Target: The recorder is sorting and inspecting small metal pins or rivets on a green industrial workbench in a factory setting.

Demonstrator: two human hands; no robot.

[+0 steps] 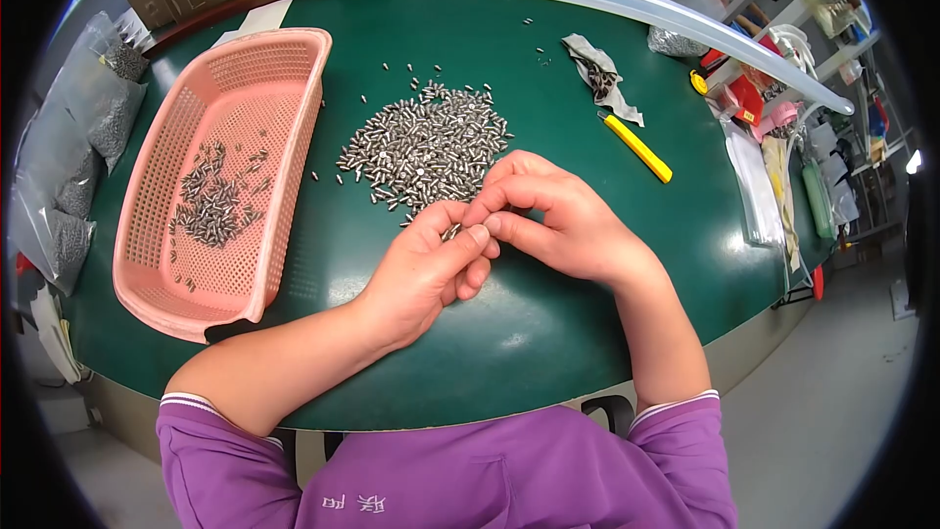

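- L hand point(431, 269): part closed, fingers curled, thumb laid over the forefinger; has hold of small metal pcs point(451, 231), at least one visible btwn thumb and forefinger. Exact count n/a, fingers cover it.
- R hand point(566, 220): fingers bent, thumb and forefinger brought tog. at the L hand's fingertips, hands touching. Cannot tell if a pc is in this pinch.
- Metal pile point(426, 142): loose heap of same-type pcs, silver w/ darker bands, just beyond both hands; near edge close to L forefinger. A few strays lie apart, on far and L sides of heap.
- Pink basket point(286, 196): perforated plastic, L of L hand, well apart from its fingers; smaller batch point(211, 206) of similar pcs on its floor.
- Yellow cutter point(638, 149): beyond and to R of R hand, lying at a slant.
- Grey cloth point(627, 110): just past cutter, farther from R hand; dark bits on it, too small to ID.
- Green tabletop point(529, 353): under both hands, surface glossy.
- Clear bags point(113, 113) w/ grey contents: far L of L hand, past basket.
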